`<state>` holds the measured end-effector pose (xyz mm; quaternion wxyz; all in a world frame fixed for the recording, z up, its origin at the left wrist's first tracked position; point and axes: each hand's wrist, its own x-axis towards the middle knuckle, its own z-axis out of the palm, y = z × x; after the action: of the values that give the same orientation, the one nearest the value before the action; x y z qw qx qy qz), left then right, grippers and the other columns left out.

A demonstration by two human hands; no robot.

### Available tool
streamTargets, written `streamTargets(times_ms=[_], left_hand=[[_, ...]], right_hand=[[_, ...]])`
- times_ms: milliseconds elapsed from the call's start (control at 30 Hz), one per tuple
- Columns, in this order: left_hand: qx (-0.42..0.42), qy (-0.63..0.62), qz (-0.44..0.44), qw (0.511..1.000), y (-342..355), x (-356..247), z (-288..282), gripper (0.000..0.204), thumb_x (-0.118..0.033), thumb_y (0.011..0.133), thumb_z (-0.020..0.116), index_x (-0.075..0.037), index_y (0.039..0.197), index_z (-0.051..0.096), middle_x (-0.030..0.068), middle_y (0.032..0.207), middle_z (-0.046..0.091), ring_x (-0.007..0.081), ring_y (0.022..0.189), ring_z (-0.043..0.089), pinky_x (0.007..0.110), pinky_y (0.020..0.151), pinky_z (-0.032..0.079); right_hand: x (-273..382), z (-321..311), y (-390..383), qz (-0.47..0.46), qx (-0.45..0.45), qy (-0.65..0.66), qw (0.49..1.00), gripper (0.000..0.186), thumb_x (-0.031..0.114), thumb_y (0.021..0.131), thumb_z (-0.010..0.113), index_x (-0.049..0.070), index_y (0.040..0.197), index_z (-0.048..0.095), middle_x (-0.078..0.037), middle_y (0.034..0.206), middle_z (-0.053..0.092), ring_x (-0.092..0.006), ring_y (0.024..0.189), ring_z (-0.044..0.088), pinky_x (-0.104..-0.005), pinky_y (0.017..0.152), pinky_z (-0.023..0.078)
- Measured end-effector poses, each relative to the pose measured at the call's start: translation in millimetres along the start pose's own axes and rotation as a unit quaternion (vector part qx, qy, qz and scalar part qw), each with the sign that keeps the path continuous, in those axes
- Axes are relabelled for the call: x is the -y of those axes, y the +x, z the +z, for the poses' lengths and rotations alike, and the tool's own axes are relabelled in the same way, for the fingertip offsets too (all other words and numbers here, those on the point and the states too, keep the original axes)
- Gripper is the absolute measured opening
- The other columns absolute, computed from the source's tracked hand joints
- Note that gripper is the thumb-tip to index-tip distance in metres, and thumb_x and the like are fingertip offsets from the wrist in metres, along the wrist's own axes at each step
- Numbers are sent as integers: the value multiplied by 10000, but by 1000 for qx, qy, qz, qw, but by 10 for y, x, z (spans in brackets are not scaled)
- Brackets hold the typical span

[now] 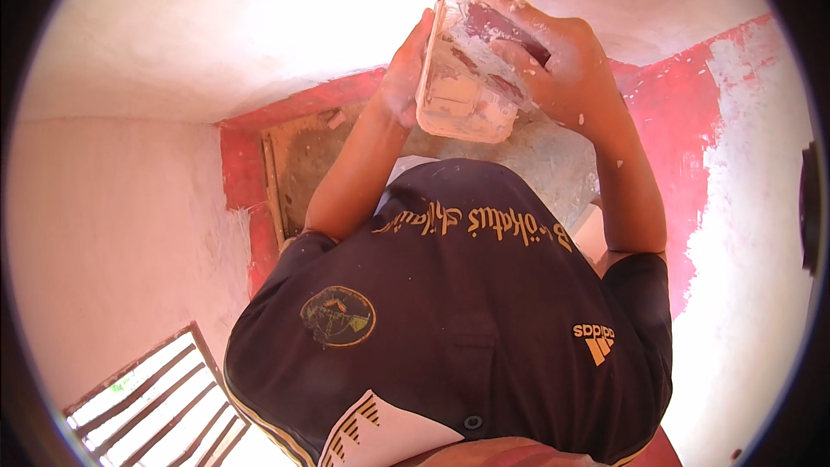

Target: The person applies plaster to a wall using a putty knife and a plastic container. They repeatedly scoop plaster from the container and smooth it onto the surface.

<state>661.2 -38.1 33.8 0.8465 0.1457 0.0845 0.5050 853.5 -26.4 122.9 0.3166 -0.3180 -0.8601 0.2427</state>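
Observation:
High in the head view, my left hand (405,69) is closed round the left side of a clear, rectangular plastic tub (445,128), which is tilted and coated with whitish paste. My right hand (566,65) is speckled with white and reaches over the tub's right side. Its fingers are closed on a dark red, flat-looking tool (510,32), smeared with the same paste. The tool's far end is hidden in the tub and under the paste, so I cannot tell its exact kind.
Beyond my arms lies a grey-brown, stained surface (316,151) framed by a red painted band (298,104). Pale walls (121,207) stand around, the right one patchy white over red. A barred window (156,402) is at the lower left.

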Motion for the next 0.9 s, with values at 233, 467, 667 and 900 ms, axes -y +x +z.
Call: streamTargets(times_ms=[233, 467, 667, 900], left_hand=[[18, 9, 2, 1000, -1, 1, 39, 554, -421, 1052, 284, -45, 1439, 412, 185, 1341, 549, 342, 1136, 609, 484, 911, 560], [99, -56, -42, 993, 39, -16, 13, 659, -559, 1029, 269, -83, 1469, 389, 179, 1391, 517, 357, 1203, 573, 513, 989, 509], [77, -17, -68, 995, 46, -83, 21, 654, -566, 1027, 266, -94, 1458, 405, 172, 1373, 531, 342, 1191, 582, 517, 984, 514], [17, 55, 38, 998, 58, -203, -40, 695, -617, 1007, 282, -105, 1463, 395, 151, 1366, 538, 313, 1187, 582, 497, 957, 529]], right_hand=[[-50, -16, -61, 17, 66, 65, 996, 363, 113, 864, 663, 12, 1212, 650, -195, 842, 688, -193, 641, 610, -299, 659, 508], [-69, -3, 9, 59, 12, 107, 992, 362, 105, 858, 659, 23, 1210, 656, -200, 895, 697, -209, 632, 607, -307, 651, 512], [-100, 12, 71, 64, 80, 56, 993, 403, 123, 835, 660, 40, 1230, 655, -185, 781, 672, -191, 592, 576, -304, 620, 497], [-4, -259, 224, 18, 65, 38, 997, 368, 86, 841, 640, 9, 1200, 660, -190, 756, 654, -198, 553, 531, -316, 594, 475]])
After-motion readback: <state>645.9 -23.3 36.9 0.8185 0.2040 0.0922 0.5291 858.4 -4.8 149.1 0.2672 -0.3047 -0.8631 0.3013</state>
